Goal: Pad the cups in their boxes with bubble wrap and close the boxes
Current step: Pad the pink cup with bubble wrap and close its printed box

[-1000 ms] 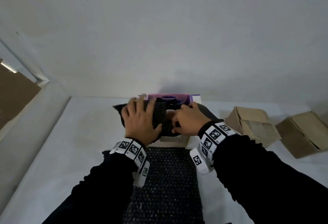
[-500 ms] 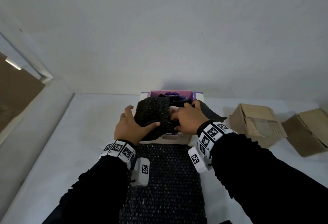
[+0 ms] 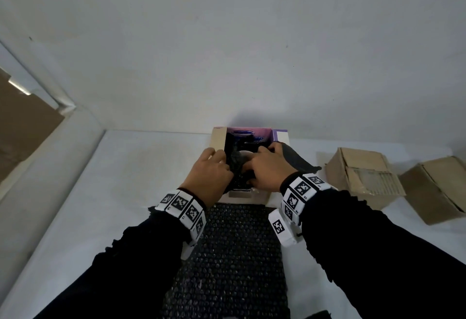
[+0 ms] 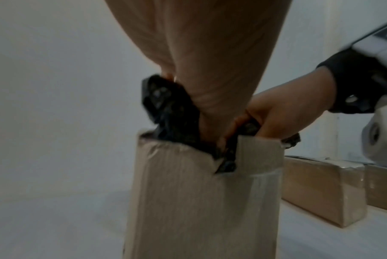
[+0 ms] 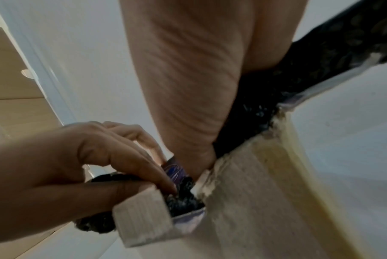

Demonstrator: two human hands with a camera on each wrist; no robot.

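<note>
Hands crowd the open cardboard box with purple lining: the left hand and right hand each grip crumpled black bubble wrap, stuffing it down, likely to cushion a pale cup glimpsed between them. Print beyond the fingers is unreadable.

The head view looks down and forward from above the forearms, taking in the white table to the far wall. Each wrist view sits very close, low beside the open box, looking up along its own hand; both seem blurred. All three share that box.
</note>
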